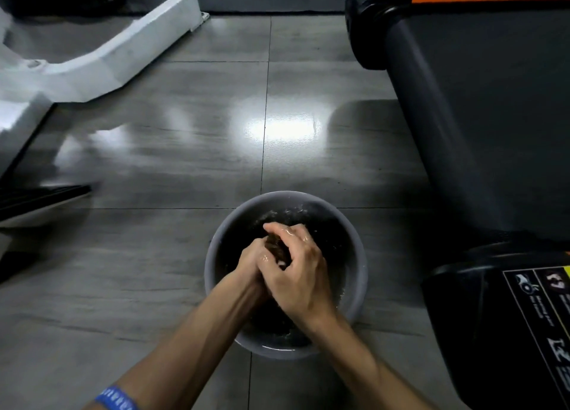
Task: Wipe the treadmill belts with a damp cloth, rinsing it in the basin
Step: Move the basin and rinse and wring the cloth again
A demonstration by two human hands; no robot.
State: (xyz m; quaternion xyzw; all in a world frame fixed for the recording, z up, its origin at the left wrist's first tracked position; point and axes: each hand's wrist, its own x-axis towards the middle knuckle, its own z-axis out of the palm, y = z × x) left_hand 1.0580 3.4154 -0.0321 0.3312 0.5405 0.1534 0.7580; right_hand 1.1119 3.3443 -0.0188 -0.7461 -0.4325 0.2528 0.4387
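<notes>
Over the round grey plastic basin (216,273) of dark water, the left hand (251,260) and right hand (297,273) curled their wet fingers tightly around a bunched brown cloth (276,246), its long axis running away from the person. Beyond lay glossy grey floor tiles (185,150).

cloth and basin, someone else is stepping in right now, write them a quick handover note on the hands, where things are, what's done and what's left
Left hand: grips the cloth, over the basin.
Right hand: fingers curled round the same cloth from the other side; both hands are wet.
Basin: on the tiled floor, holding dark water.
Treadmill: to the right of the basin; a second black machine part sits at lower right.
Done: cloth is wet and in the rinse.
Left: wring it out, then wipe the belts. No belt shows clearly here, so how much is already wiped cannot be told.
</notes>
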